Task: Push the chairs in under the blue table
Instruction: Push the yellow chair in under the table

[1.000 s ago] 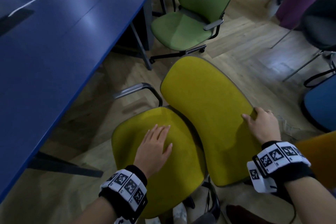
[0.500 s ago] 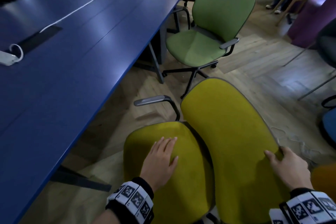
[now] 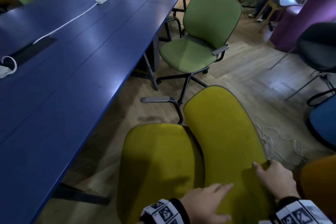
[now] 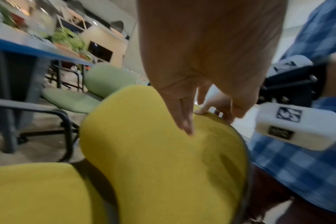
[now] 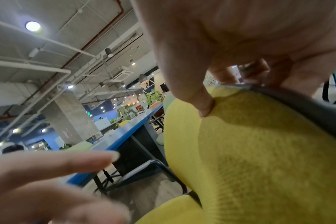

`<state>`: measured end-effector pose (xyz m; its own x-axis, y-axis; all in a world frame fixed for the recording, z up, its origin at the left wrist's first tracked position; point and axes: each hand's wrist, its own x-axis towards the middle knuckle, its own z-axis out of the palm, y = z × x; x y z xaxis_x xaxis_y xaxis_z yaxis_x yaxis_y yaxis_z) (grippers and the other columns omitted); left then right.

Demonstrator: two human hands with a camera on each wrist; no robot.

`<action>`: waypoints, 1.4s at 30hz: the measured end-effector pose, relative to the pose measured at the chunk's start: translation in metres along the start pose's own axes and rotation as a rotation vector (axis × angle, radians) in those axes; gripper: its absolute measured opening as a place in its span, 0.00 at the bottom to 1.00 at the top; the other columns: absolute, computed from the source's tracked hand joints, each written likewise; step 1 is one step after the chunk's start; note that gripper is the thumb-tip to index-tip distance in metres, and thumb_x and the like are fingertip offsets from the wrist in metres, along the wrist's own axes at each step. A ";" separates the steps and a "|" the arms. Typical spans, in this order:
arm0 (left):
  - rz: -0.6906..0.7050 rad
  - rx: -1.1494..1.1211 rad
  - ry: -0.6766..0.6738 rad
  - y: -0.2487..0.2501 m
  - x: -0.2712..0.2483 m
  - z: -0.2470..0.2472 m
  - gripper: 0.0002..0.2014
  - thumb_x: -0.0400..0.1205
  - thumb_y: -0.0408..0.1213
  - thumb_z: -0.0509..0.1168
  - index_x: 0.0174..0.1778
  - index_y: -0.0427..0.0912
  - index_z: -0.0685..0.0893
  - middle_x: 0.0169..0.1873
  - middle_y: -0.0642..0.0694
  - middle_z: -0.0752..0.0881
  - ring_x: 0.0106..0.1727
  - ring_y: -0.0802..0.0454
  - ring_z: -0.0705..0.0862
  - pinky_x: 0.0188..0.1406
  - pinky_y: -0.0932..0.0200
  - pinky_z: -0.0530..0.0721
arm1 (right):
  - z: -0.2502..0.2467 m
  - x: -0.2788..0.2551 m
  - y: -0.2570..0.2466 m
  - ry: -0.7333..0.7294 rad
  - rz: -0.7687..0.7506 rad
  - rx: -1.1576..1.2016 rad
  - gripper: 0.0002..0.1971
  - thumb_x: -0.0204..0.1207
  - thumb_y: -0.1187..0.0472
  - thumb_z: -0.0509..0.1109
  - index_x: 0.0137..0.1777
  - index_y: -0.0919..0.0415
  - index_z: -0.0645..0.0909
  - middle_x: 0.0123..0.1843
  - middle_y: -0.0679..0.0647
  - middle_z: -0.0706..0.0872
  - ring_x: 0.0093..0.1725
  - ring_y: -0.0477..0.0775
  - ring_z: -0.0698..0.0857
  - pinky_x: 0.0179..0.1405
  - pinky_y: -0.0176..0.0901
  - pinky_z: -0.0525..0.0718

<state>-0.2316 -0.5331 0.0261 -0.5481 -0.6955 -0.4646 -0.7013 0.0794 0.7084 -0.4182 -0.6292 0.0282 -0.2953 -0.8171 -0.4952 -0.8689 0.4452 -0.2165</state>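
We see a yellow chair (image 3: 223,132) with mustard-yellow fabric on seat and backrest, a thin grey rim round the back and a dark armrest (image 3: 158,99) with a grey pad. Our right hand (image 3: 274,178) clamps the backrest's top edge, thumb on the front face, fingers curled behind. Our left hand (image 3: 209,203) lies flat just left of it, fingers straight and together on the fabric. The blue table (image 3: 72,78) stands further left, its edge apart from the seat. Ahead of our hands waits a green chair (image 3: 200,42). We can read no writing.
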 end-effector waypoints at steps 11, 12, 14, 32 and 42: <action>-0.303 -0.024 0.407 0.028 0.023 0.052 0.26 0.77 0.44 0.66 0.66 0.42 0.62 0.60 0.52 0.67 0.59 0.45 0.76 0.44 0.58 0.70 | 0.053 -0.041 -0.022 -0.159 -0.166 0.103 0.20 0.77 0.46 0.65 0.40 0.66 0.72 0.50 0.68 0.83 0.53 0.65 0.81 0.37 0.43 0.71; -0.309 0.038 0.449 0.020 0.019 0.056 0.30 0.69 0.53 0.70 0.61 0.45 0.65 0.56 0.53 0.73 0.54 0.49 0.79 0.42 0.62 0.75 | 0.054 -0.044 -0.024 -0.178 -0.184 0.110 0.20 0.76 0.46 0.66 0.36 0.64 0.70 0.47 0.66 0.82 0.52 0.64 0.81 0.34 0.43 0.68; -0.417 -0.004 0.360 0.012 0.006 0.052 0.43 0.43 0.66 0.69 0.54 0.55 0.69 0.45 0.60 0.82 0.40 0.61 0.80 0.29 0.71 0.77 | 0.055 -0.047 -0.029 -0.185 -0.237 0.110 0.21 0.75 0.46 0.68 0.32 0.60 0.66 0.41 0.61 0.77 0.48 0.62 0.80 0.29 0.44 0.66; -0.169 -0.084 0.217 -0.049 -0.006 0.004 0.32 0.84 0.44 0.57 0.80 0.53 0.45 0.81 0.47 0.47 0.77 0.32 0.52 0.72 0.35 0.58 | -0.001 0.056 -0.104 -0.008 -1.386 -0.887 0.44 0.73 0.73 0.64 0.76 0.34 0.47 0.78 0.43 0.42 0.79 0.59 0.41 0.74 0.63 0.54; -0.274 -0.104 0.246 -0.075 0.002 -0.066 0.42 0.80 0.47 0.64 0.76 0.64 0.36 0.80 0.54 0.39 0.79 0.41 0.49 0.72 0.38 0.58 | 0.007 0.128 -0.185 0.202 -1.699 -0.954 0.48 0.40 0.69 0.86 0.63 0.44 0.71 0.56 0.54 0.88 0.57 0.71 0.83 0.53 0.69 0.79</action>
<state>-0.1505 -0.5876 0.0072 -0.2118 -0.8327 -0.5117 -0.7497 -0.1975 0.6317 -0.2924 -0.8133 -0.0007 0.9664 -0.1674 -0.1952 -0.1282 -0.9716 0.1989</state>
